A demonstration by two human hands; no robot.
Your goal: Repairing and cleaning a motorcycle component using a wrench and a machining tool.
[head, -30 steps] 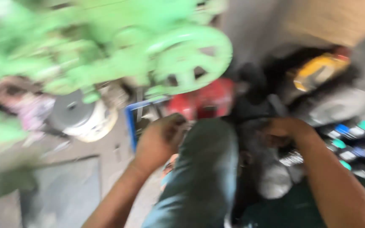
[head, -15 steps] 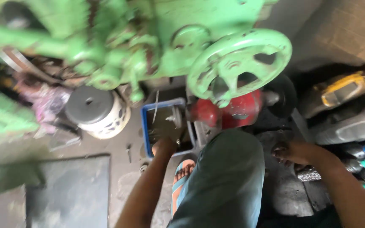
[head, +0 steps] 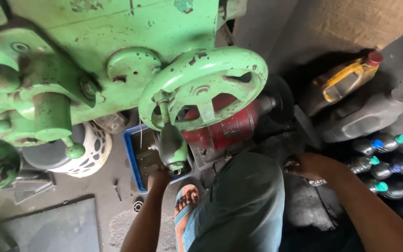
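Blue tray (head: 131, 158) sits on the floor under the green handwheel (head: 201, 88); my left hand (head: 158, 178) reaches into it, fingers hidden, grip cannot be told. Right hand (head: 306, 165) rests low beside the red motor (head: 225, 130), fingers curled, contents unclear, near capped bottles (head: 378, 161).

Yellow jug (head: 346, 79), grey jug (head: 367, 119), dark capped bottles (head: 383, 156) at rt.

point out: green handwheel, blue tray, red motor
green handwheel (head: 211, 63): head view, upper rim.
blue tray (head: 130, 158): head view, left wall.
red motor (head: 232, 130): head view, side of the casing.
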